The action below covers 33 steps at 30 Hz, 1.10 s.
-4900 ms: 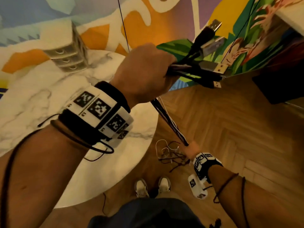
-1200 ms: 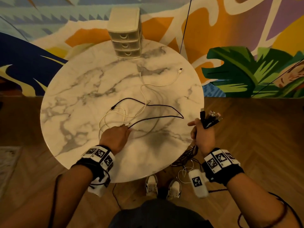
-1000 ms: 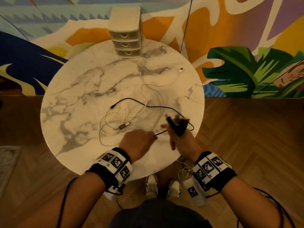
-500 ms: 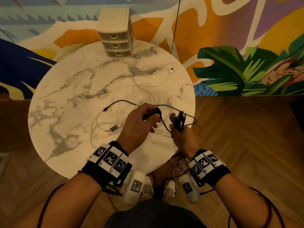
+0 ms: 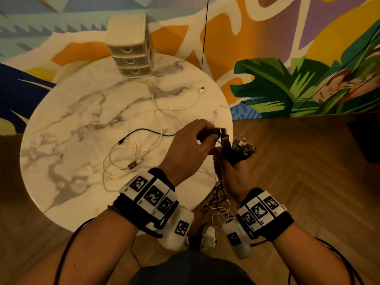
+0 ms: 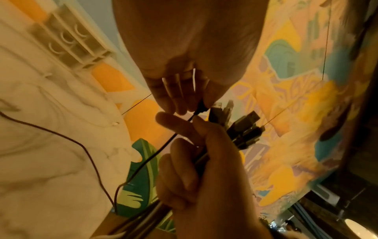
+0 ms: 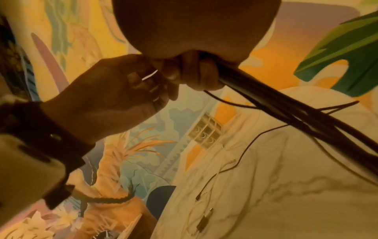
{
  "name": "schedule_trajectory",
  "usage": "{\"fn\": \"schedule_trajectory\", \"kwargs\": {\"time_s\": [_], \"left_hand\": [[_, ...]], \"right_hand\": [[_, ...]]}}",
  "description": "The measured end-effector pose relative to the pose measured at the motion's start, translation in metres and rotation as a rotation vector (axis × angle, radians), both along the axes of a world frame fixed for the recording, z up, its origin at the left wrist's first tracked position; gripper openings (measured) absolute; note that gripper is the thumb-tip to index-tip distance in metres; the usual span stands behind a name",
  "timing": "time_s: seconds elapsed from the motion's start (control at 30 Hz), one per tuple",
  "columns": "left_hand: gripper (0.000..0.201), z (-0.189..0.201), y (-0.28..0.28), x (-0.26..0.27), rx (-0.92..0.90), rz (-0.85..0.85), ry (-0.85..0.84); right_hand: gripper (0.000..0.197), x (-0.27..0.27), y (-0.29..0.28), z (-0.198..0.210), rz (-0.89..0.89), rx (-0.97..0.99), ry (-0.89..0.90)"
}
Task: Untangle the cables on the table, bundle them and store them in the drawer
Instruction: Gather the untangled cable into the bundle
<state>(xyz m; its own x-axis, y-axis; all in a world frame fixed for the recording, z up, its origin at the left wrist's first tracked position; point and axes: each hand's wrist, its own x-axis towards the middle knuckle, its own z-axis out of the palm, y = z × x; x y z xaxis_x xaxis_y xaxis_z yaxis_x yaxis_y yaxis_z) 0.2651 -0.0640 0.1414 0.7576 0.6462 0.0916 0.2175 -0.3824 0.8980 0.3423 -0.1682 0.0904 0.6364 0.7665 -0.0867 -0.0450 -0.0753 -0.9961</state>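
My right hand (image 5: 229,163) grips a bundle of dark cables (image 7: 276,105) just off the table's right edge, with their USB plugs (image 5: 241,148) sticking up out of the fist. Its strands hang down to a tangle on the floor (image 5: 218,200). My left hand (image 5: 207,136) pinches the plug end of a black cable (image 6: 201,107) and holds it against the plugs (image 6: 243,126) of the bundle. The rest of that black cable (image 5: 144,130) trails left across the marble table (image 5: 67,124). White cables (image 5: 127,159) lie looped on the table, one running up to a connector (image 5: 202,88).
A small beige three-drawer unit (image 5: 131,48) stands at the table's far edge, all drawers closed. A painted mural wall rises behind the table. A thin black line (image 5: 204,31) hangs down in front of the wall. Wood floor and my shoes (image 5: 208,236) lie below.
My left hand took the black cable's plug end off the table and carried it right to the plugs in my right hand. My right hand rose a little with the bundle.
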Motion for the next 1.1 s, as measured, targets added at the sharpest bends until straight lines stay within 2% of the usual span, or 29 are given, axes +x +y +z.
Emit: {"fn": "schedule_trajectory", "kwargs": {"time_s": [0.13, 0.27, 0.37, 0.47, 0.57, 0.67, 0.73, 0.8, 0.93, 1.03, 1.1], "left_hand": [[0.005, 0.008, -0.003, 0.009, 0.041, 0.0, -0.03], [0.011, 0.017, -0.011, 0.017, -0.139, -0.158, -0.076], [0.013, 0.019, -0.013, 0.016, -0.156, -0.219, -0.123], [0.013, 0.02, -0.02, 0.016, -0.124, -0.26, -0.138], [0.014, 0.02, -0.028, 0.019, -0.178, -0.242, -0.166], [0.015, 0.017, -0.024, 0.021, -0.177, -0.196, -0.183], [0.015, 0.012, -0.019, 0.021, -0.212, -0.208, -0.18], [0.016, 0.01, -0.016, 0.022, -0.259, -0.237, -0.167], [0.023, 0.008, -0.011, 0.026, -0.301, -0.266, -0.185], [0.031, -0.005, -0.004, 0.025, -0.435, -0.199, -0.179], [0.035, -0.021, -0.004, 0.023, -0.423, -0.232, -0.018]], "right_hand": [[0.033, 0.01, -0.01, -0.003, 0.027, -0.1, -0.25], [0.022, 0.019, -0.01, 0.001, 0.07, -0.056, -0.421], [0.017, 0.027, -0.01, 0.003, 0.076, -0.032, -0.458], [0.025, 0.029, -0.008, 0.003, 0.046, -0.008, -0.437], [0.031, 0.026, -0.005, 0.006, 0.026, 0.026, -0.378], [0.009, 0.025, -0.007, 0.013, 0.045, 0.021, -0.36], [0.027, 0.026, -0.007, 0.016, 0.032, 0.005, -0.303], [0.037, 0.028, -0.008, 0.017, 0.036, 0.007, -0.26], [0.035, 0.024, -0.005, 0.022, 0.044, -0.005, -0.223], [0.037, 0.028, -0.003, 0.028, -0.124, -0.018, -0.035], [0.044, 0.036, -0.001, 0.034, -0.211, 0.032, 0.078]]}}
